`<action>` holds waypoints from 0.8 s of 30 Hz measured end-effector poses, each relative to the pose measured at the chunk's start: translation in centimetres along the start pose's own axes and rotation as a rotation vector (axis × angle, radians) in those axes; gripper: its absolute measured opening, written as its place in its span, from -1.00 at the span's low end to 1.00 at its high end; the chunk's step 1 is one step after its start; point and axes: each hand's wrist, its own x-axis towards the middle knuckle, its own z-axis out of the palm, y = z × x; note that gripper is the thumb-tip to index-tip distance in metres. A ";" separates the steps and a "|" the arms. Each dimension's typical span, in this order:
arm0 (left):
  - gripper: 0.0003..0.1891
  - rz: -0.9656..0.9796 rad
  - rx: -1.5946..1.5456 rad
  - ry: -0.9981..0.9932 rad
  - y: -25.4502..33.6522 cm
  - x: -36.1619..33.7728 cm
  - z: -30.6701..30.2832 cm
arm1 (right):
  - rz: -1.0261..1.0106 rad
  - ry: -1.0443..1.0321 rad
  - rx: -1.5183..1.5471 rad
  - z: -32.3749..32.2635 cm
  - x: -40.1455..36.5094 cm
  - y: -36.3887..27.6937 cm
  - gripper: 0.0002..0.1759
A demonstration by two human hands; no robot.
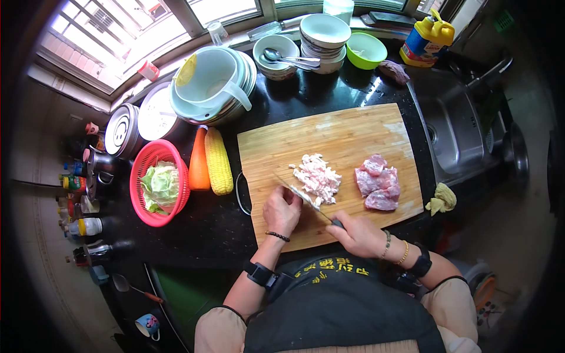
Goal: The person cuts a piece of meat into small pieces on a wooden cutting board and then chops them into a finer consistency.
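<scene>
My right hand [352, 234] is closed round the dark handle of a knife [315, 206], whose blade points up and left over the wooden cutting board [271, 147]. Beside the blade, my left hand [282, 210] rests on the board with its fingers curled; whatever its fingertips press on is hidden. Small pale chopped pieces of meat [319, 178] lie in a pile just beyond the blade. Larger pink chunks of raw meat [378, 182] sit on the board's right half.
Left of the board are a carrot [199, 162], corn [218, 162] and a red basket [135, 191] holding cabbage [160, 187]. Bowls [325, 30] and a white strainer [206, 79] stand behind. A sink [456, 132] and a yellowish cloth [442, 199] are at the right.
</scene>
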 end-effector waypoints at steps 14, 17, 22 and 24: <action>-0.81 0.154 0.058 0.022 -1.7 0.3 0.7 | 0.112 0.006 0.299 1.1 4.3 0.5 -0.60; -0.78 0.115 -0.084 0.003 -2.8 0.4 1.0 | 0.177 -0.004 0.495 1.3 3.9 1.1 -0.64; -0.74 -0.028 -0.016 0.036 -1.3 -1.1 0.1 | 0.109 -0.026 0.244 0.1 0.4 0.8 -0.62; -0.72 -0.009 0.005 0.060 -1.4 -1.2 0.4 | -0.006 0.004 0.053 0.7 -0.9 1.5 -0.58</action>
